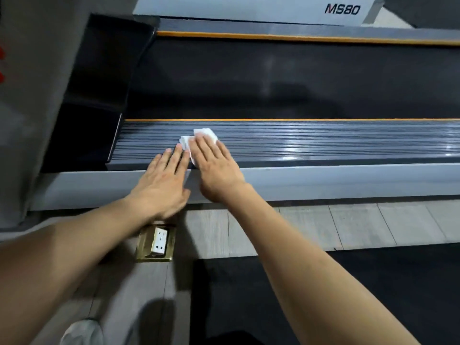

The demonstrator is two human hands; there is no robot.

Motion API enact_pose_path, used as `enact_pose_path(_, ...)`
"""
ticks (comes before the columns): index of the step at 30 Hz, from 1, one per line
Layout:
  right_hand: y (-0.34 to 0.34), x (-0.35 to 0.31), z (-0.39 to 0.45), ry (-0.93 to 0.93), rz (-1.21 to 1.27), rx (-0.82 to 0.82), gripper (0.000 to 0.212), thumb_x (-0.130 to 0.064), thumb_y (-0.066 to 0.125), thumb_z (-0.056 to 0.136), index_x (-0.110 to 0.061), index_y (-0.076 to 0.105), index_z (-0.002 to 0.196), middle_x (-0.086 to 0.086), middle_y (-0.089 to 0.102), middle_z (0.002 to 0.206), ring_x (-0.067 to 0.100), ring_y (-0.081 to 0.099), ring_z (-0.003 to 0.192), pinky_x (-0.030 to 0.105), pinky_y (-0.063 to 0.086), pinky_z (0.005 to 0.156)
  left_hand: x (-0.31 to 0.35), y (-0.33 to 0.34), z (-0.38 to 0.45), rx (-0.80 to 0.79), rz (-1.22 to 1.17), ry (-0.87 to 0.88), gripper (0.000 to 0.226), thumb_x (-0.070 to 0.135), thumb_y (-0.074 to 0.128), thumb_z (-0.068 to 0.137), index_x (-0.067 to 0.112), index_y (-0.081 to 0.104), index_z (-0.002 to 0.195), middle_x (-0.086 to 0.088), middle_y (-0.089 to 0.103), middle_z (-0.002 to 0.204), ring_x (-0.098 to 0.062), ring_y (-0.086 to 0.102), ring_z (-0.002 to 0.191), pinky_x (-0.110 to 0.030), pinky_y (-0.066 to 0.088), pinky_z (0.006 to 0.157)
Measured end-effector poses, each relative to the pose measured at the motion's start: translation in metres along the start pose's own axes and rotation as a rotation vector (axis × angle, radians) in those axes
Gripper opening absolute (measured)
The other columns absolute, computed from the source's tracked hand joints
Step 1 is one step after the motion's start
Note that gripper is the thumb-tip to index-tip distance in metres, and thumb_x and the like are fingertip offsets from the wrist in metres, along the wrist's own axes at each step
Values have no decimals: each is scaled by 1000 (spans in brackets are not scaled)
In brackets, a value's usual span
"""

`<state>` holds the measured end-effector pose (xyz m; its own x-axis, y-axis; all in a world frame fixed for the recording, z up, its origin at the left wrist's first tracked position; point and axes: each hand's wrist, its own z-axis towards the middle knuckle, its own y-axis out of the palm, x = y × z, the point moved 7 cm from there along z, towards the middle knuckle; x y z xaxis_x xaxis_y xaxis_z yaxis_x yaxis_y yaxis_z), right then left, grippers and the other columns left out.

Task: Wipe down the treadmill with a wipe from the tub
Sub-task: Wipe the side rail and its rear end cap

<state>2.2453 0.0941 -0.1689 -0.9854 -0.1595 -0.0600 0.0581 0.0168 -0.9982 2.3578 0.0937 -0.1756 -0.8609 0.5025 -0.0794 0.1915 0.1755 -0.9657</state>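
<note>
Flat on the treadmill's ribbed side rail [323, 143], both hands, right hand [216, 168] atop wipe [205, 135].

Surfaces at the treadmill's side rail

A ribbed, glossy grey side rail [323, 143] is seen, with highlights caught on its ridges; the running belt [273, 78] looks matt black and smooth. A thin white paper-like wipe [205, 134] is crumpled. Matt wood-grain floor planks [323, 227] and a brass-toned socket frame [143, 255] are noted.

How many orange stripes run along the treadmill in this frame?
2. One stripe lies on the far side of the belt; the other stripe edges the near ribbed rail, just beyond the wipe. None seems hidden.
</note>
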Motion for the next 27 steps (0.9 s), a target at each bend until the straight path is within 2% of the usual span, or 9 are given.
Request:
enact_pose_path(4,-7,111,-42,227,30,-17,85,-20,45,94,-11,-7,161,5,-12,169,21,-12,156,39,-4,126,-1,-3,-1,-123,-33,-21,87,39,37,101,16,-26,157,-7,-33,163,-24,-22,154,-38,-9,126)
enact_pose_path(6,-10,175,-62,329,55,-139,96,-33,51,89,-13,-9,161,4,-16,168,19,-16,155,39,-6,126,-2,-4,1,-174,-46,-17,87,39,36,102,18,-28,156,-5,-36,161,-23,-24,153,-38,-11,126)
enact_pose_path(8,-16,206,-68,351,225,-278,96,-53,42,85,-19,-5,162,-1,-15,169,13,-16,154,39,-7,125,-3,-6,3,-214,-69,-16,88,39,37,101,19,-29,155,-4,-37,161,-22,-25,153,-38,-11,126)
enact_pose_path(11,-13,202,-54,407,287,-261,77,-62,19,102,-21,-4,162,-2,-15,168,13,-17,154,40,-10,124,-5,-2,2,-219,-95,-30,92,45,40,100,21,-31,155,-3,-40,160,-22,-28,152,-39,-13,125)
enact_pose_path(13,-11,191,-42,491,218,-150,79,-64,15,102,-16,-6,162,3,-14,169,18,-16,155,43,-11,125,-4,-1,5,-209,-91,-29,94,47,41,99,21,-31,154,-2,-41,159,-22,-29,151,-39,-14,125)
enact_pose_path(15,-8,170,-20,506,210,-126,83,-65,16,101,-12,-7,161,6,-15,169,20,-18,155,46,-12,125,-5,-2,4,-237,-92,-20,94,48,40,100,22,-32,153,-1,-43,157,-22,-30,151,-39,-14,125)
enact_pose_path(22,-7,55,40,117,229,-158,80,-62,16,103,-12,-5,161,5,-13,169,17,-19,154,44,-12,125,-3,2,6,-236,-31,-49,95,52,39,101,22,-36,151,-3,-47,153,-22,-32,150,-40,-15,125)
enact_pose_path(25,-12,108,39,103,164,-6,74,-57,21,102,-9,20,159,8,15,168,19,-1,156,38,3,127,-7,0,6,-234,-20,-41,93,62,26,88,27,-39,145,-2,-45,153,-20,-30,150,-38,-13,125)
enact_pose_path(27,-22,181,21,284,116,97,68,-53,28,103,-9,30,154,10,25,163,23,9,154,38,9,126,-6,-1,3,-237,-30,-32,93,61,21,78,29,-41,140,-2,-45,153,-20,-29,151,-38,-12,125)
